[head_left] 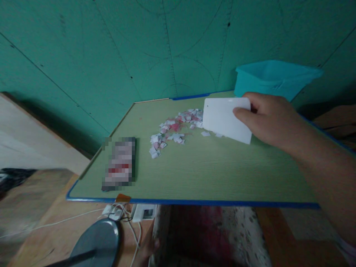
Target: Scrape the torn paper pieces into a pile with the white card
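Note:
My right hand [268, 115] grips a thin white card [222, 116] with rounded corners and a small hole near one corner, thumb on its front face. The card is held over the green table, at the right end of a curved strip of small paper scraps [175, 129], white with some pink. It hides part of that end, so I cannot tell whether it touches them. Low in the view, below the table's front edge, my left hand [148, 244] shows dimly and blurred. Its fingers are too unclear to read.
The green table [211, 170] has a blue edge. A turquoise bin [272, 79] stands at its back right, by the green wall. A pixelated flat object [119, 163] lies at the left. White cables, a power strip [112, 211] and a round dark base [97, 241] sit below.

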`<state>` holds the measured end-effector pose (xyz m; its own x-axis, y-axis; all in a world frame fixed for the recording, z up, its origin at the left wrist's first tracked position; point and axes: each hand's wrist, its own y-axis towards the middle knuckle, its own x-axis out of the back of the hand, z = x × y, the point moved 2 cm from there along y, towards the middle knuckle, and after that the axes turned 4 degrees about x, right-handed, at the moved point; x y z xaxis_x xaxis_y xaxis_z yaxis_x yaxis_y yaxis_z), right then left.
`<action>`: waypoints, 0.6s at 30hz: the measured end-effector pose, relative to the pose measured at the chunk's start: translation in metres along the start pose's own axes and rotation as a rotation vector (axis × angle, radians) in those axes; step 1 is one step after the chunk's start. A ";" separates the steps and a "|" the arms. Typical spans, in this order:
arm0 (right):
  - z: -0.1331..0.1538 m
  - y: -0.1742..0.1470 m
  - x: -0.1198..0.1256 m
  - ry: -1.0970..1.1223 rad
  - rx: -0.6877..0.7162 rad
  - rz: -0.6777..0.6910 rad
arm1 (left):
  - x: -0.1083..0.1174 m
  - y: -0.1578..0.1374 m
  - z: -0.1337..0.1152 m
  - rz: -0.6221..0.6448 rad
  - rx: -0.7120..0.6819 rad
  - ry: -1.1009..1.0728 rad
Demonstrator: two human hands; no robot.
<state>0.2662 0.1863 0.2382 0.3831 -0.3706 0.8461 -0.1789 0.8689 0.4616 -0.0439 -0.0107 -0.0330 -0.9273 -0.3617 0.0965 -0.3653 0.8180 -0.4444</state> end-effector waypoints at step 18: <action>0.009 -0.004 -0.008 0.110 0.080 0.115 | -0.014 -0.015 -0.025 0.035 0.086 -0.109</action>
<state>0.2555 0.1824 0.2320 0.4524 -0.2280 0.8622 -0.2972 0.8730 0.3868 -0.0275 -0.0066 -0.0056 -0.9230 -0.3844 -0.0158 -0.3205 0.7910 -0.5212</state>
